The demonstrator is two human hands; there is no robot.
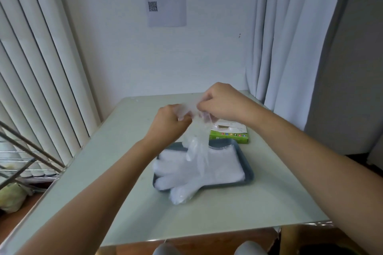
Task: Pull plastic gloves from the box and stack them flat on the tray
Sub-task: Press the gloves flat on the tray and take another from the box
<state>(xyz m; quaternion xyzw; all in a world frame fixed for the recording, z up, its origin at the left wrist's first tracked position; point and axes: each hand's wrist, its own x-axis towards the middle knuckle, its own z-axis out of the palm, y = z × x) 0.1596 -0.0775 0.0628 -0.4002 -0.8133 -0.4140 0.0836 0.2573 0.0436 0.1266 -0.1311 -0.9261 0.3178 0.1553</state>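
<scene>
Between the pinching left hand (169,123) and right hand (219,103), a clear, crumpled glove (196,147) hangs down. Below the grip, stacked gloves (217,168) overhang the left edge of the tray (248,174); the box (230,134) sits just beyond it.

Thin translucent plastic gloves (199,170) (crinkled); matt grey tray (247,168); glossy cardboard box (230,135).
</scene>
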